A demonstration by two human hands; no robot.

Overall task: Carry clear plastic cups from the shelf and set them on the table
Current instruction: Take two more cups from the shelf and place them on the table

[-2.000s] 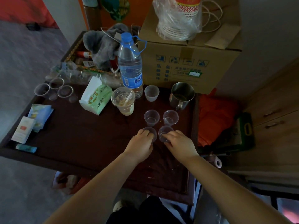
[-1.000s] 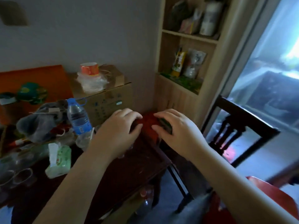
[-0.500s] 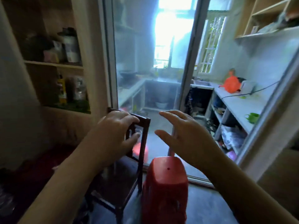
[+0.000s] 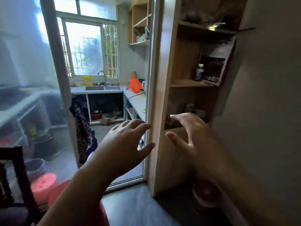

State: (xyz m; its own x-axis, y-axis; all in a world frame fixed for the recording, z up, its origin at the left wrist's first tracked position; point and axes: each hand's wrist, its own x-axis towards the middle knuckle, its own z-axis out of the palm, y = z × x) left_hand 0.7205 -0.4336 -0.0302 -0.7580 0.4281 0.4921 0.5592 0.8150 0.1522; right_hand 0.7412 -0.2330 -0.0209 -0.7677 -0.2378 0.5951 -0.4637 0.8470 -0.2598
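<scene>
A wooden shelf unit (image 4: 182, 66) stands at the right, next to a glass sliding door. My right hand (image 4: 195, 141) is raised in front of its lower compartment, fingers spread and holding nothing. My left hand (image 4: 125, 145) is raised level with the shelf's left edge, also spread and holding nothing. Blurry items (image 4: 193, 110) sit deep in the lower compartment; I cannot tell whether they are clear plastic cups. The table is out of view.
A dark bottle and a box (image 4: 210, 70) sit on the middle shelf. A dark wooden chair (image 4: 14, 180) and red plastic stools (image 4: 44, 183) stand at the lower left. Behind the glass door frame (image 4: 58, 82) lies a kitchen with a sink counter (image 4: 104, 88).
I have turned right, away from the table with the cups, past the chair, and face the shelf. Both hands let go of the cups and are raised with nothing in them.
</scene>
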